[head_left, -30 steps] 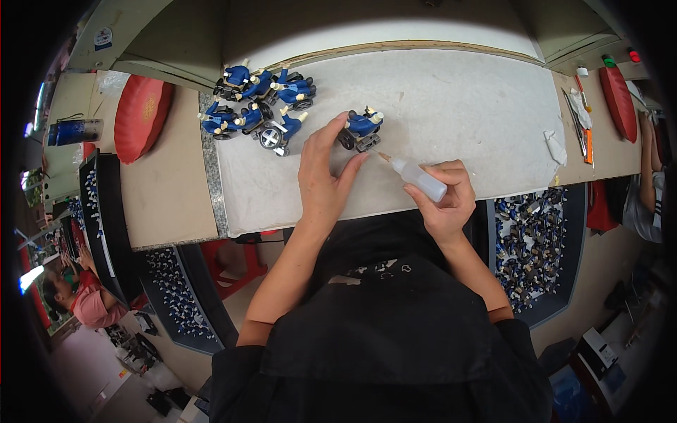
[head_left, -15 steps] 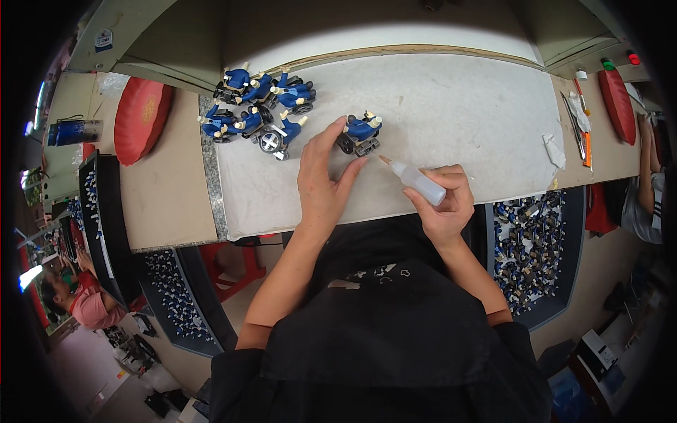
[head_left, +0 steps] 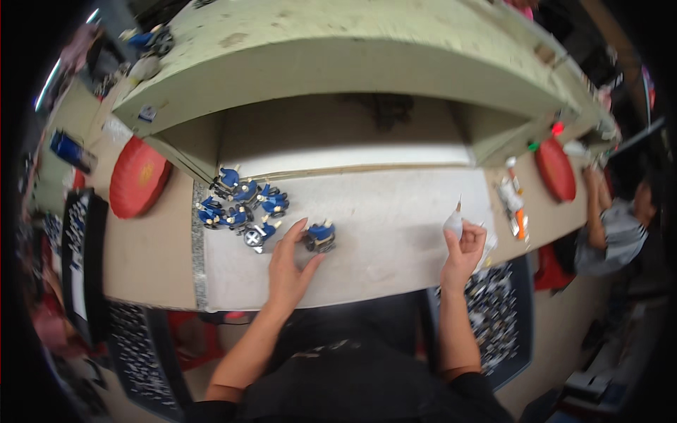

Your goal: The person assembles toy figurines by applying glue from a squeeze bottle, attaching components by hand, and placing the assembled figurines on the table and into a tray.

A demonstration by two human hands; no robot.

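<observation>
On the white work sheet [head_left: 381, 261] sits one small toy figure [head_left: 321, 235] in blue, with black wheels. My left hand [head_left: 288, 271] lies just to its left, thumb and index finger spread apart beside it. Whether a fingertip touches the toy is hard to tell. Off to the right, my right hand [head_left: 465, 252] grips a small white squeeze bottle [head_left: 453, 224] with a thin tip, held upright with the tip upward. Several similar blue wheeled figures [head_left: 243, 204] stand in a cluster at the sheet's far left.
A pale green shelf [head_left: 352, 70] spans the back of the bench. Red dishes [head_left: 139, 180] stand at both sides. Tools with an orange handle [head_left: 520, 224] lie at the right. Trays of many small parts [head_left: 493, 307] flank me below the bench. Another person [head_left: 613, 236] sits at the right.
The whole view has tilted upward, showing more shelf. My right hand has drawn the bottle away from the figure to the right and turned its tip up. My left hand stays beside the figure.
</observation>
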